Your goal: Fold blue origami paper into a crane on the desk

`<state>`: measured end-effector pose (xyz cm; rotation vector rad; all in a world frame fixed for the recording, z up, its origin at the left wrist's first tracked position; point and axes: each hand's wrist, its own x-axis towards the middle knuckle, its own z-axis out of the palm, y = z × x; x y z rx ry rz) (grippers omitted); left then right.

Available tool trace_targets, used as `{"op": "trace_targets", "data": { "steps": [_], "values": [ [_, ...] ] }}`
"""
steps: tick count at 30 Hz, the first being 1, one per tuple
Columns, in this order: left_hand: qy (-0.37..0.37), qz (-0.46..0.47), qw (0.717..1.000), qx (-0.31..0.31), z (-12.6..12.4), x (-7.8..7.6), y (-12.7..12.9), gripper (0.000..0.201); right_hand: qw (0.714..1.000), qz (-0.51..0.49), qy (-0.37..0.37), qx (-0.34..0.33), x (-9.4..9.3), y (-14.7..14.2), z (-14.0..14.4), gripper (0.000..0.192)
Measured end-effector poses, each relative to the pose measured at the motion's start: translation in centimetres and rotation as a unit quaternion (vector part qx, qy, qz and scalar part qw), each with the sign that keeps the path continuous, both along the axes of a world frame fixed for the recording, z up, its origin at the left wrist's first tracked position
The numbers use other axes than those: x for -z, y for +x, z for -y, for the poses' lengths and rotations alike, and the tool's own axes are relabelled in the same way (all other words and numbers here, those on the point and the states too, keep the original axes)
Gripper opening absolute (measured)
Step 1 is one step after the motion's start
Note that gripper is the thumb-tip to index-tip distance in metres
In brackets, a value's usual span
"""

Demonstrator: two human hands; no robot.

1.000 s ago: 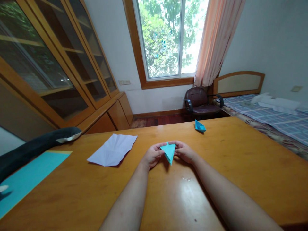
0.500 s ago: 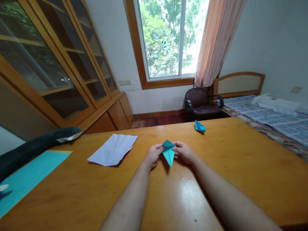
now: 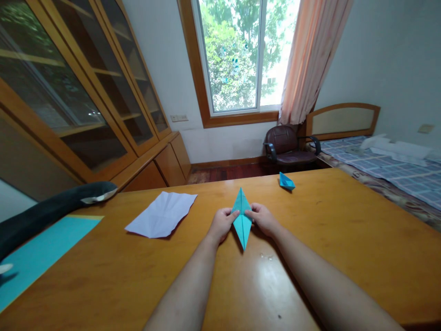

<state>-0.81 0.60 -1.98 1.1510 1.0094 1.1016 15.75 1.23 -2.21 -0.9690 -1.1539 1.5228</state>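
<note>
Head view is showing both forearms reaching forward over the desk (image 3: 344, 257), near its middle. The left hand (image 3: 222, 224) is pinching the left edge of a teal paper (image 3: 242, 218), and the right hand (image 3: 262, 218) is pinching the right edge, fingers closed on it at the widest part. The paper is forming a long kite or diamond shape, one tip pointing back toward the person and touching or nearly touching the desk, the other tip standing up and away.

Judging by the shape, a flap is being opened and stretched into a long point, a mid-fold step. The next move seems to call for pressing the side creases flat while keeping both tips lined up on the centre crease.

Farther left, a creased white sheet (image 3: 161, 214) is lying flat, and a teal sheet (image 3: 37, 255) is lying at the desk's left edge. Beyond the hands, to the right, a small folded teal boat (image 3: 286, 182) is sitting well apart. A chair (image 3: 287, 146) is standing behind the desk.
</note>
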Motion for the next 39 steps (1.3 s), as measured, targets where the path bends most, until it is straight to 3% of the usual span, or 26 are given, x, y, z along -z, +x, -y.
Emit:
{"op": "trace_targets", "data": {
  "steps": [5,15,23,33,39],
  "values": [
    [0.011,-0.005,1.000,-0.022,0.3,-0.4,0.3,0.040,1.000,0.018,0.010,0.021,-0.2,-0.1,0.1,0.033],
    [-0.013,0.081,0.996,-0.027,0.1,-0.2,0.9,0.049,0.999,0.013,0.009,0.035,-0.1,-0.4,-0.1,0.035],
    [-0.011,0.073,0.997,-0.006,0.3,-0.3,1.0,0.063,0.998,0.048,0.008,0.029,0.1,-0.6,-0.1,0.039],
    [-0.001,0.063,0.998,-0.011,0.4,-0.5,1.2,0.065,0.999,0.046,0.016,0.014,-0.1,-0.6,0.1,0.040],
    [-0.023,0.080,0.995,-0.048,0.2,-0.5,0.9,0.075,0.998,0.022,0.008,0.063,-0.1,-0.3,-0.1,0.041]
  ]
}}
